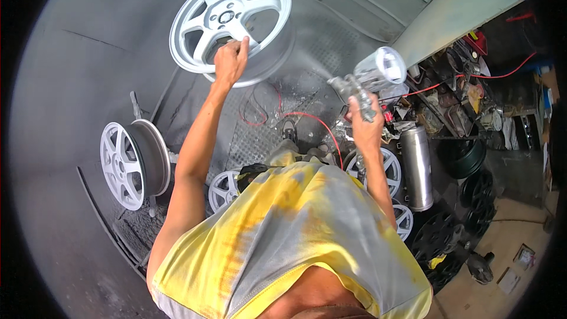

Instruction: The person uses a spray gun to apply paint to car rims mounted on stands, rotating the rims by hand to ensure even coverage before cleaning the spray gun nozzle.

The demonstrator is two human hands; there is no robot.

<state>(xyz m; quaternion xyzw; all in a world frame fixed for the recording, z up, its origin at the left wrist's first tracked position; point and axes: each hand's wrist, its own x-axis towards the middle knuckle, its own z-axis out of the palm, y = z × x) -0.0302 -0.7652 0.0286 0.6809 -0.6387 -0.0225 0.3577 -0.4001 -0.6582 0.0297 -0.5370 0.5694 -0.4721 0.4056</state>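
Note:
A white six-spoke wheel [262, 5] is held up at the top centre, its face toward me. My left hand [231, 58] has curled fingers at the lower spoke and rim, gripping it. My right hand [366, 127] is closed round a metal spray gun [353, 91] with a translucent cup [375, 66] on top. A pale mist streams from the gun's nozzle toward the wheel's right side; the nozzle is apart from the rim.
Another white wheel [123, 164] sits on a stand at left; more wheels [223, 186] lie below. A red hose [319, 124] crosses the floor. At right are a steel cylinder [417, 165], dark wheels [437, 236] and a cluttered rack [460, 100]. Grey booth walls [77, 94] surround the left side.

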